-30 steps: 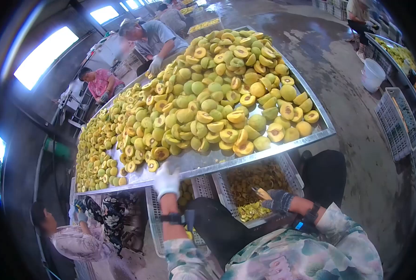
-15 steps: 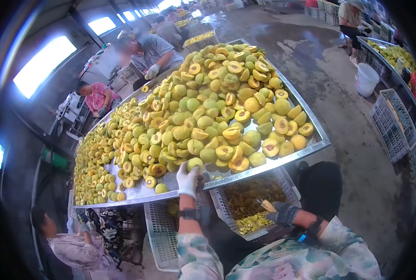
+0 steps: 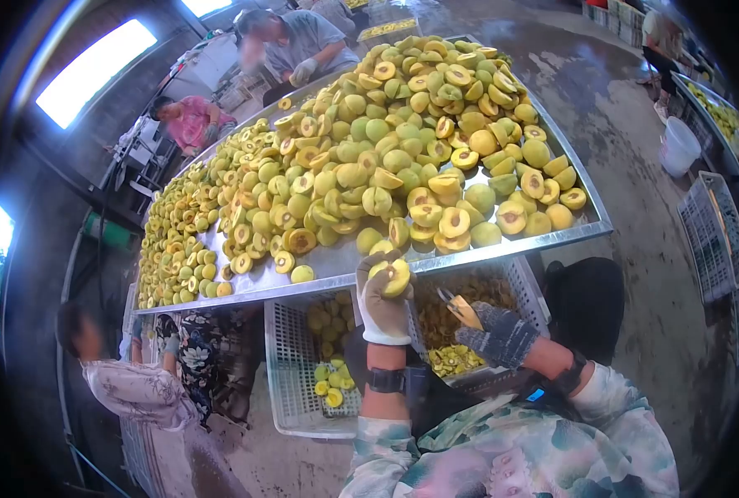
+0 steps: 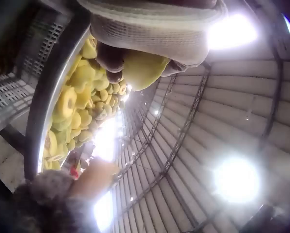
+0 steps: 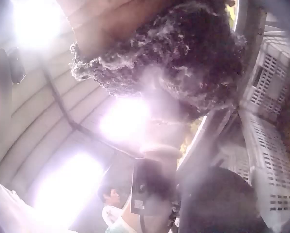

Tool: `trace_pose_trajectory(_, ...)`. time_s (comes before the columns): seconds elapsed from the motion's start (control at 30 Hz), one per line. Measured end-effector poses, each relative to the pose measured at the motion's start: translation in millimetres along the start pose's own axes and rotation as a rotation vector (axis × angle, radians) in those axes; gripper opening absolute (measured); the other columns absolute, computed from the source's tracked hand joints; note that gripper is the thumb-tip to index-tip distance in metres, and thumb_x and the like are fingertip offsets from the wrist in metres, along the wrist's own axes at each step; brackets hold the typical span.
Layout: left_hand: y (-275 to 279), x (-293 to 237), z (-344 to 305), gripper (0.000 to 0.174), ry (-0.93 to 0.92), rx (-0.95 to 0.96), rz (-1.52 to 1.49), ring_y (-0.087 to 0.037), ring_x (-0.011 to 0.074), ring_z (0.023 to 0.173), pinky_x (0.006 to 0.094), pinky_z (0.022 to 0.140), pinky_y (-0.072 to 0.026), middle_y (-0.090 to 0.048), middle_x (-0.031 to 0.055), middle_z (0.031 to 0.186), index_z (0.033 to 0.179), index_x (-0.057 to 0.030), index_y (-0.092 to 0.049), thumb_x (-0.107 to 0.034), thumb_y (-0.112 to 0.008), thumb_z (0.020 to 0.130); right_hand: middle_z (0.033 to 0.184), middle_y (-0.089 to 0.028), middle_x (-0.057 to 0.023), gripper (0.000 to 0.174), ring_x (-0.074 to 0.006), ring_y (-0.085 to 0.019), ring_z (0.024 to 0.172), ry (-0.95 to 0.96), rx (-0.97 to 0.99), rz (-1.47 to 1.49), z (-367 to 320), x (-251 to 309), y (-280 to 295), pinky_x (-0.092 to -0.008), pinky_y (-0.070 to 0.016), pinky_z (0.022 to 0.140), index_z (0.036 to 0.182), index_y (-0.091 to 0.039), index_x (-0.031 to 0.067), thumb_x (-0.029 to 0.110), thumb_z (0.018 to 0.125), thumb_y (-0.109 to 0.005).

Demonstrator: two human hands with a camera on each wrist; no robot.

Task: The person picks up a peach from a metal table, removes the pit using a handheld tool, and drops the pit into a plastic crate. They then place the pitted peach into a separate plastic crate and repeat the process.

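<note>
My left hand (image 3: 383, 311), in a white glove, holds a yellow-green peach half (image 3: 397, 279) just off the near edge of the metal table (image 3: 336, 280). In the left wrist view the same peach half (image 4: 142, 70) shows between the gloved fingers. My right hand (image 3: 498, 334) wears a grey knit glove and grips a pitting tool (image 3: 463, 311) with a wooden handle and a looped metal tip. That tool lies to the right of the peach half, apart from it. A large heap of halved peaches (image 3: 353, 174) covers much of the table.
Below the table edge stand a white crate (image 3: 290, 415) with peach pieces and another crate (image 3: 538, 299) with brown scraps and yellow pieces. Across the table a person in grey (image 3: 311, 41) works, with one in pink (image 3: 195, 123) further left. Another person (image 3: 137, 390) sits at the near left.
My left hand reached to the heap, took a peach and drew it right and back to the table's edge. The right hand has kept hold of the tool, whose tip now points up toward the left hand.
</note>
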State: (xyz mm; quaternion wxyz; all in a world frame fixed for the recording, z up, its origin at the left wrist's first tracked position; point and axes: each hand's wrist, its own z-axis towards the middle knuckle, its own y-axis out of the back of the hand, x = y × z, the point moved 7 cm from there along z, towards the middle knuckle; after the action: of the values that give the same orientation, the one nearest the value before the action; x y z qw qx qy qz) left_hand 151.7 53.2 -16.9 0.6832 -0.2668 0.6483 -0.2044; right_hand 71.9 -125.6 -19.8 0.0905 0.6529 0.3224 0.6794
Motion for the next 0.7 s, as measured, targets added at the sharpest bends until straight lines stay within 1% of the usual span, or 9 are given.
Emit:
trace_pose_trajectory(0.13, -6.1, -3.3, -13.0, 0.026, -0.07, -0.02, 0.075, -0.06, 0.0233, 0.073, 0.0276, 0.05, -0.0452, -0.057, 0.0134, 0.105, 0.11, -0.0047, -0.048, -0.021, -0.043, 0.091, 0.092, -0.059, -0.0256, 0.045, -0.0408, -0.058, 0.087, 0.062, -0.012, -0.011, 7.6, 9.1, -11.6, -0.0436, -0.0452, 0.073, 0.102, -0.054, -0.0015, 0.038, 0.082, -0.059)
trace_pose_trajectory(0.17, -6.7, -5.2, -16.9, 0.03, -0.086, -0.033, 0.14, -0.059, 0.0219, 0.076, 0.0273, 0.053, -0.0464, -0.057, 0.0127, 0.104, 0.109, -0.0029, -0.049, -0.027, -0.042, 0.093, 0.092, -0.059, -0.0259, 0.044, -0.041, -0.058, 0.087, 0.095, -0.034, -0.022, 8.7, 11.8, -13.8, -0.0437, -0.0452, 0.073, 0.101, -0.054, -0.0015, 0.038, 0.082, -0.059)
trace_pose_trajectory(0.2, -6.9, -6.6, -20.6, 0.035, -0.101, -0.045, 0.206, -0.059, 0.0204, 0.078, 0.0271, 0.057, -0.0475, -0.058, 0.012, 0.103, 0.108, -0.0011, -0.051, -0.032, -0.04, 0.094, 0.091, -0.055, -0.025, 0.04, -0.0391, -0.055, 0.086, 0.107, 0.036, -0.03, 8.4, 14.2, -19.6, -0.0434, -0.0443, 0.072, 0.106, -0.053, -0.0023, 0.03, 0.084, -0.059)
trace_pose_trajectory(0.23, -6.6, -6.3, -23.2, 0.035, -0.098, -0.046, 0.207, -0.059, 0.0204, 0.078, 0.0271, 0.057, -0.0475, -0.058, 0.012, 0.103, 0.108, -0.0011, -0.051, -0.032, -0.04, 0.094, 0.091, -0.055, -0.025, 0.04, -0.0391, -0.055, 0.086, 0.104, 0.037, -0.029, 7.5, 22.4, -17.2, -0.0434, -0.0443, 0.072, 0.106, -0.053, -0.0023, 0.03, 0.084, -0.059)
trace_pose_trajectory(0.3, -11.1, -14.5, -29.0, 0.048, -0.224, -0.033, 0.514, -0.058, 0.0179, 0.084, 0.0275, 0.069, -0.0489, -0.059, 0.012, 0.102, 0.107, 0.0014, -0.052, -0.043, -0.039, 0.095, 0.09, -0.056, -0.0247, 0.041, -0.04, -0.056, 0.083, -0.037, 0.028, 0.09, 6.7, 31.3, -10.0, -0.0434, -0.0452, 0.071, 0.106, -0.052, -0.0034, 0.029, 0.083, -0.06)
trace_pose_trajectory(0.33, -13.8, -14.8, -32.0, 0.048, -0.221, -0.033, 0.513, -0.058, 0.0179, 0.084, 0.0275, 0.069, -0.0489, -0.059, 0.012, 0.102, 0.107, 0.0014, -0.052, -0.043, -0.039, 0.095, 0.09, -0.056, -0.0247, 0.041, -0.04, -0.056, 0.083, -0.039, 0.029, 0.09, 7.8, 32.4, -10.8, -0.0434, -0.0452, 0.071, 0.106, -0.052, -0.0034, 0.029, 0.083, -0.06)
trace_pose_trajectory(0.4, -16.2, -13.5, -37.8, 0.054, -0.183, -0.058, 0.385, -0.058, 0.0182, 0.089, 0.0293, 0.079, -0.0477, -0.06, 0.013, 0.101, 0.105, 0.0039, -0.054, -0.046, -0.04, 0.093, 0.089, -0.058, -0.0249, 0.042, -0.0407, -0.057, 0.083, 0.044, -0.052, 0.104, 9.1, 39.3, -6.9, -0.0432, -0.0457, 0.07, 0.107, -0.05, -0.0035, 0.027, 0.081, -0.061)
trace_pose_trajectory(0.6, -5.6, -7.0, -45.8, 0.057, -0.282, -0.025, 0.553, -0.057, 0.0181, 0.091, 0.0308, 0.081, -0.047, -0.061, 0.013, 0.1, 0.104, 0.0051, -0.056, -0.049, -0.045, 0.091, 0.09, -0.058, -0.0255, 0.044, -0.0416, -0.057, 0.085, 0.084, -0.13, 0.059, 7.2, 54.7, -2.6, -0.0432, -0.0462, 0.071, 0.11, -0.048, -0.0028, 0.027, 0.08, -0.062)
trace_pose_trajectory(0.7, -8.0, -7.9, -50.0, 0.059, -0.277, -0.041, 0.528, -0.057, 0.0179, 0.092, 0.0309, 0.082, -0.0466, -0.06, 0.0121, 0.101, 0.106, 0.0051, -0.056, -0.051, -0.047, 0.089, 0.095, -0.058, -0.0237, 0.045, -0.0397, -0.057, 0.088, -0.041, -0.024, 0.089, 7.9, 49.0, -11.5, -0.0418, -0.0462, 0.074, 0.112, -0.048, -0.002, 0.025, 0.08, -0.062)
